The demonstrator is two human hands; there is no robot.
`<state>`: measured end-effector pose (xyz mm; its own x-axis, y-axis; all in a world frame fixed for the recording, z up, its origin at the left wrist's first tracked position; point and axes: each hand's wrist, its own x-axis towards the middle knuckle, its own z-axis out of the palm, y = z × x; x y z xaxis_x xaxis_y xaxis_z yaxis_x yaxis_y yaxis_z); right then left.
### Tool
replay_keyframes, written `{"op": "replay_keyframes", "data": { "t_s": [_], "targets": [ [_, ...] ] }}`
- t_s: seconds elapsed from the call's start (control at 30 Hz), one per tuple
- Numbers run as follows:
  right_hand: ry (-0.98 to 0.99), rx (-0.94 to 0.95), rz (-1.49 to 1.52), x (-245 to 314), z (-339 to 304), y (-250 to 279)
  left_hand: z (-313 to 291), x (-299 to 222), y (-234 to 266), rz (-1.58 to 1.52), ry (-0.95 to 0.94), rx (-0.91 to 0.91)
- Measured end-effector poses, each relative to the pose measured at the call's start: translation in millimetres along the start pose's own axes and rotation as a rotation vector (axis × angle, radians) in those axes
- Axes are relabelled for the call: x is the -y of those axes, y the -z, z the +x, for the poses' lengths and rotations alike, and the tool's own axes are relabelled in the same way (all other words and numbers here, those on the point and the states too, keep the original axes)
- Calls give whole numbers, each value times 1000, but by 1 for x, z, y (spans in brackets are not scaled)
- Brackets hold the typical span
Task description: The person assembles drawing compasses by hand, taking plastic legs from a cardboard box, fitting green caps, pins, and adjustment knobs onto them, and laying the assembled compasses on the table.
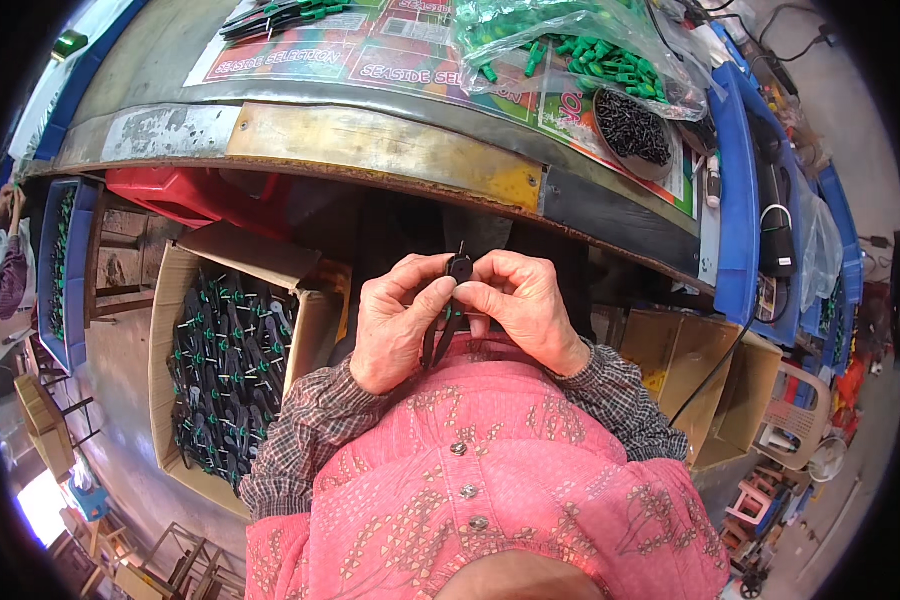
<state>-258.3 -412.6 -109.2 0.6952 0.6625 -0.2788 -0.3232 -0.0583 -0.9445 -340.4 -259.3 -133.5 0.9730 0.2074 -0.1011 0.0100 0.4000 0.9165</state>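
Head view: a slender black tool (pixel 459 268) is held up between the two hands, in front of the pink patterned garment (pixel 470 430) and short of the workbench (pixel 150 90) edge. Its long axis is set roughly away from the body, tilted a little: the rounded head, topped by a thin pin-like tip (pixel 461 247), is pointed toward the bench, while two strap-like legs (pixel 432 350) are directed back toward the lap and slightly left. The tool is pinched near its head by the thumb and fingers of the left hand (pixel 395 315); the other side of the head is gripped by the thumb and forefinger of the right hand (pixel 530 305). How the hidden fingertips are placed cannot be told.

On the bench, coloured printed sheets (pixel 300 62) are laid out, with bold capitals repeated upright at the left and turned sideways near a round bowl (pixel 652 172) of small dark parts. The sheets are partly covered by a clear bag (pixel 500 50) of green pieces. At lower left, similar black tools (pixel 230 370) are heaped in a cardboard box (pixel 164 360).
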Motion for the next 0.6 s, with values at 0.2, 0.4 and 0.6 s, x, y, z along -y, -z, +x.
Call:
{"op": "replay_keyframes", "data": {
  "t_s": [0.2, 0.4, 0.6],
  "targets": [
    [9, 8, -36, -1, -1, 1, -3, -4, 2, 22, 110, 8],
    [-22, 22, -27, -4, 0, 2, -2, -2, 2, 36, 53, 13],
    [-28, 37, -12, -5, 3, 1, -3, -3, 3, 28, 69, -4]
  ]
}}
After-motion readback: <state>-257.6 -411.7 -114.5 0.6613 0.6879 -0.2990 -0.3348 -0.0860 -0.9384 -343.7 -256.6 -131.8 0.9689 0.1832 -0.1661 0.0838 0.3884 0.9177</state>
